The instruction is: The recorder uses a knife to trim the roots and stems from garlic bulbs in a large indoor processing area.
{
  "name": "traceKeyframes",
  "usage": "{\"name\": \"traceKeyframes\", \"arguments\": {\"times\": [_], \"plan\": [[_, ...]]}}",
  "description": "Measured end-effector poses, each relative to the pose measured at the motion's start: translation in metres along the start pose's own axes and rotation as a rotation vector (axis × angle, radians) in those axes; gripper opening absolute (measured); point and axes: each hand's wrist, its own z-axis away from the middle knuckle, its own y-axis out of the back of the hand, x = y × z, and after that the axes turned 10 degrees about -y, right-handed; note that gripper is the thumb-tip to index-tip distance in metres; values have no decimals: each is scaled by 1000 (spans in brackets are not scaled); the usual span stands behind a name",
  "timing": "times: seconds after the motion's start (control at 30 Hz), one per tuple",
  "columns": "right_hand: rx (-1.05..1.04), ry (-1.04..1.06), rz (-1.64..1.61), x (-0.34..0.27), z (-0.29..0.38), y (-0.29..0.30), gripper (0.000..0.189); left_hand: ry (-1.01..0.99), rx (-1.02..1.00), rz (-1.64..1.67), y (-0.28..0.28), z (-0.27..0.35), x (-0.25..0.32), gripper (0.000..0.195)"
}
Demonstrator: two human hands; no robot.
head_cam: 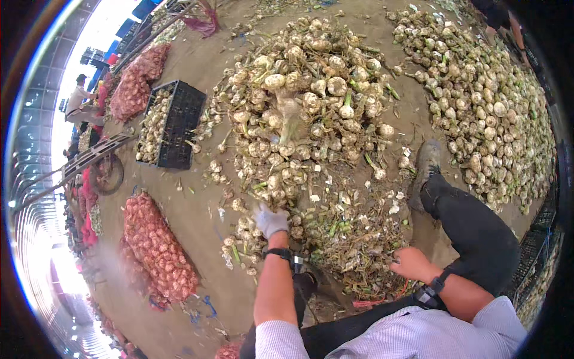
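Loose garlic bulbs, many with stalks, form a large heap (309, 89) in front of me. My left hand (271, 222), in a pale glove, reaches over the bulbs at the heap's near edge; its fingers look spread and are blurred by motion. I see no bulb held in it. To the right of a mound of cut stalks and dry skins (354, 242), my bare right hand (415, 264) is curled around a small dark object (396, 260), mostly hidden by the fingers. A thin orange-red strip (405, 287) shows just below that hand.
A second garlic heap (484, 103) spreads at the right, beyond my shoe (428, 157). At the left are a black crate (181, 125) of garlic, filled red mesh sacks (157, 247) and a wheeled cart (96, 157). One person (80, 103) is at far left; another's arm (515, 31) shows top right.
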Motion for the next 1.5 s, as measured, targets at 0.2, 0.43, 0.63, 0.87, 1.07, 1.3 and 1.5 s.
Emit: {"name": "traceKeyframes", "arguments": {"times": [0.2, 0.43, 0.63, 0.87, 1.07, 1.3, 1.5], "plan": [[-16, -42, -37, -9, -2, 1, 40, -162, -261, -246, 0, -64, -14, 61], [3, -2, -87, -18, -1, 3, 42, -155, -428, -156, 0, -30, -18, 73], [105, 47, -251, -18, 14, 5, 42, -299, -512, 21, 54, 44, 21, 65], [11, 77, -864, -36, 32, 11, 43, -569, -553, 456, 138, 160, 126, 61], [-215, 105, -1195, -43, 58, 16, 36, -595, -504, 612, 154, 243, 161, 60], [-86, 286, -1070, -50, 73, 25, 36, -480, -478, 1072, 146, 274, 150, 42], [328, 557, -434, -37, 92, 29, 29, -108, -573, 1498, 139, 277, 133, 41]]}}
